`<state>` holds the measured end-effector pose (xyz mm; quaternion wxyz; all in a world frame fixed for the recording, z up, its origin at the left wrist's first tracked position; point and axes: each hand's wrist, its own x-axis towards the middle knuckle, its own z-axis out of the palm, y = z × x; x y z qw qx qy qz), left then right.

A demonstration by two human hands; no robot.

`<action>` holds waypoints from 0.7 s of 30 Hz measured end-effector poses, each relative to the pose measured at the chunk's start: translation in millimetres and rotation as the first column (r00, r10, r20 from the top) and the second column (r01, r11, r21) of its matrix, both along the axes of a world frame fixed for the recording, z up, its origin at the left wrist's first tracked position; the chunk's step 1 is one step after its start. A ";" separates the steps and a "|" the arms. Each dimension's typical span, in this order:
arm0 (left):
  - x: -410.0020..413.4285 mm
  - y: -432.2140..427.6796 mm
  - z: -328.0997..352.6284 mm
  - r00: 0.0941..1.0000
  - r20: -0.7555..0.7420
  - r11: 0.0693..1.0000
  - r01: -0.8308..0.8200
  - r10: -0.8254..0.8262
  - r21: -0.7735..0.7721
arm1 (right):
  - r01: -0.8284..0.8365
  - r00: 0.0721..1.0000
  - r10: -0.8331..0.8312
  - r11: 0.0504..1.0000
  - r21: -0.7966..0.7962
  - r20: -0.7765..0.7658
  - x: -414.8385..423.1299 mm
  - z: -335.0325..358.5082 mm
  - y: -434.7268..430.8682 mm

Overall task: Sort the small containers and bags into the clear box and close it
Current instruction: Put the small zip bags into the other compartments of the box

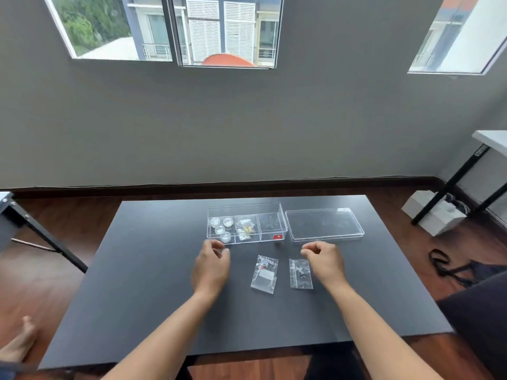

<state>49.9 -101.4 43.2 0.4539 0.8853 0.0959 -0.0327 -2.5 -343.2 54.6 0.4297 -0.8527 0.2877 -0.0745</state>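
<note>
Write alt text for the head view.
Two bare hands, left hand and right hand, hover over two small bags on a black table, before an open clear box with its lid alongside.

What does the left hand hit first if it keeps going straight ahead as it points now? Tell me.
Probably the clear box: the left hand points away from the person, its fingers just short of the near wall, by the compartment holding round containers. Its height above the table is unclear.

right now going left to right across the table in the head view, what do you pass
left hand → bag with white label → smaller bag → right hand; behind them, clear box → lid
</note>
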 end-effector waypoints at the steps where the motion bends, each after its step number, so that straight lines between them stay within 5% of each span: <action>1: -8.0 -5.8 -3.1 0.997 -0.032 0.996 0.071 -0.069 0.056 | -0.002 0.999 0.002 1.000 0.004 -0.045 -5.4 -4.0 -2.0; 7: -20.7 -36.2 0.3 0.935 -0.193 0.885 0.346 -0.297 0.311 | -0.009 0.980 -0.007 0.997 -0.078 -0.201 -19.5 -15.1 0.7; 16: -19.6 -56.5 9.7 0.904 -0.298 0.797 0.414 -0.305 0.439 | -0.044 0.938 -0.034 0.976 -0.215 -0.344 -15.0 -9.4 18.8; 21: -12.6 -54.4 15.0 0.881 -0.351 0.808 0.445 -0.318 0.386 | -0.068 0.941 0.001 0.980 -0.187 -0.339 -15.7 -7.1 22.2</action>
